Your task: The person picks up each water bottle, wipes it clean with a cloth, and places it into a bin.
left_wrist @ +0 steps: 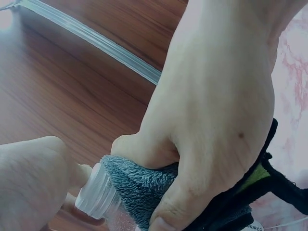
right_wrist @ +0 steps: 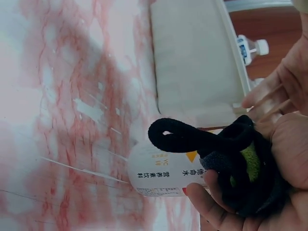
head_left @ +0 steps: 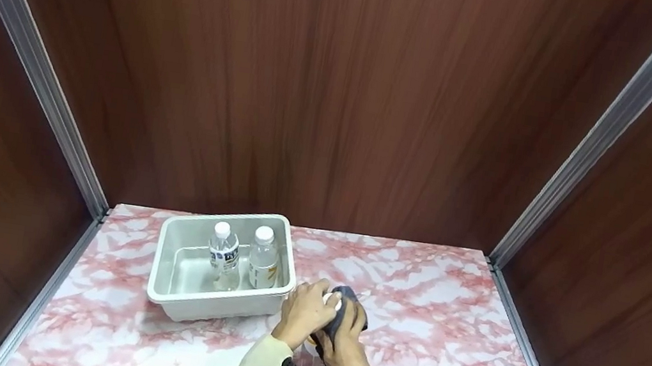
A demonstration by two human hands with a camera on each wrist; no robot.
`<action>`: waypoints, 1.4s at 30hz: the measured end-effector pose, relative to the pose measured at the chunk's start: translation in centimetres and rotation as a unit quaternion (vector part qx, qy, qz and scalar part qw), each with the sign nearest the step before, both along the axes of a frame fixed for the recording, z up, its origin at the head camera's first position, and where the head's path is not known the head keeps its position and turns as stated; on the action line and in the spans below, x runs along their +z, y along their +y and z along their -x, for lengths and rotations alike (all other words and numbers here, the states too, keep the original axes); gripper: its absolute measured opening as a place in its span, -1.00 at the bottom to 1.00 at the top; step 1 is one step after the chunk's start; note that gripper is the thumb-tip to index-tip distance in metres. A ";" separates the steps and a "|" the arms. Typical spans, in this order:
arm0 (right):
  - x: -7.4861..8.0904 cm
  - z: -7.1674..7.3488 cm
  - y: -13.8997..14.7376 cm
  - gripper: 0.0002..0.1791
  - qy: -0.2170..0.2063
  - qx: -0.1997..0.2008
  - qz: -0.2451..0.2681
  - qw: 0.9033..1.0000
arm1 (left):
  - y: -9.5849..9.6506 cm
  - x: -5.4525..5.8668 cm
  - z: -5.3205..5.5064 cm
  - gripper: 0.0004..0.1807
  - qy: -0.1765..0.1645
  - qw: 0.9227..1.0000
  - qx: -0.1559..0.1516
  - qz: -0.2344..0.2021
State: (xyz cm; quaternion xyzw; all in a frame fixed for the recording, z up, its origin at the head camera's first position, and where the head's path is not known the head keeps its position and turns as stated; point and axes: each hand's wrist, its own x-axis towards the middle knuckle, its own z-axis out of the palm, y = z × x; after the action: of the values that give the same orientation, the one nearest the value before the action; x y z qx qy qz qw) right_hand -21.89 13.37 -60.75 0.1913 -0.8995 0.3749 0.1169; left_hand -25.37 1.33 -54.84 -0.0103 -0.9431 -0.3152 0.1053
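Note:
A drink bottle [right_wrist: 159, 173] with a white and orange label stands over the marbled table, a blue-grey fuzzy cloth [left_wrist: 139, 185] with black edging wrapped round its upper part. My right hand [head_left: 348, 348] grips the cloth against the bottle. From the other side my left hand [head_left: 305, 314] holds the white bottle cap [head_left: 332, 301] at the top, its fingers round it. In the right wrist view a black loop [right_wrist: 178, 137] of the cloth hangs out beside the label. The right palm hides much of the bottle's upper part.
Left of my hands sits a pale grey plastic bin [head_left: 217, 307]. Two capped clear bottles stand in it, one bottle [head_left: 225, 255] with a blue label and another bottle [head_left: 263, 264] at its right side. Brown wood panels [head_left: 326, 93] enclose the marbled table [head_left: 436, 354].

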 end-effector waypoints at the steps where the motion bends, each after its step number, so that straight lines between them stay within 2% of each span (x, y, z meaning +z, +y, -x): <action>1: -0.1 0.0 0.0 -0.15 0.011 -0.001 -0.004 1.000 | 0.0 0.0 0.0 -0.68 0.000 1.000 0.000 0.000; 4: -0.3 0.0 -0.1 -0.16 0.029 -0.007 -0.016 0.999 | 0.0 0.0 0.0 -0.69 -0.003 1.000 0.000 -0.002; 9: -0.5 -0.2 -0.2 -0.14 0.025 -0.029 -0.027 0.999 | 0.0 -0.1 0.0 -0.72 -0.007 1.000 -0.001 -0.006; 16: -0.8 -0.3 -0.3 -0.13 0.021 -0.041 -0.011 0.999 | 0.0 -0.2 0.0 -0.72 -0.003 1.000 0.002 -0.001; 25: -1.6 -0.3 -0.4 -0.15 0.061 -0.048 -0.023 0.997 | 0.0 -0.1 -0.2 -0.72 0.000 1.000 0.007 0.004; 28: -1.8 -0.3 -0.5 -0.14 0.052 -0.050 -0.013 0.997 | 0.0 -0.1 -0.2 -0.73 -0.002 1.000 0.008 0.007; 36: -2.4 -0.5 -0.3 -0.08 -0.022 -0.067 0.009 0.997 | 0.1 -0.1 -0.2 -0.74 -0.007 1.000 0.003 0.003; 42: -3.2 -0.3 -0.3 -0.07 -0.029 -0.064 0.009 0.997 | 0.1 -0.2 -0.1 -0.75 -0.010 1.000 0.003 -0.001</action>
State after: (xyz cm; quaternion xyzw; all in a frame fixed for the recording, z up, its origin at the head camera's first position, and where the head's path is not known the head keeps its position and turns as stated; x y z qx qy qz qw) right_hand -21.55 13.11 -63.95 0.1214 -0.9095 0.3800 0.1165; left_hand -25.30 1.40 -55.00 -0.0048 -0.9439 -0.3154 0.0971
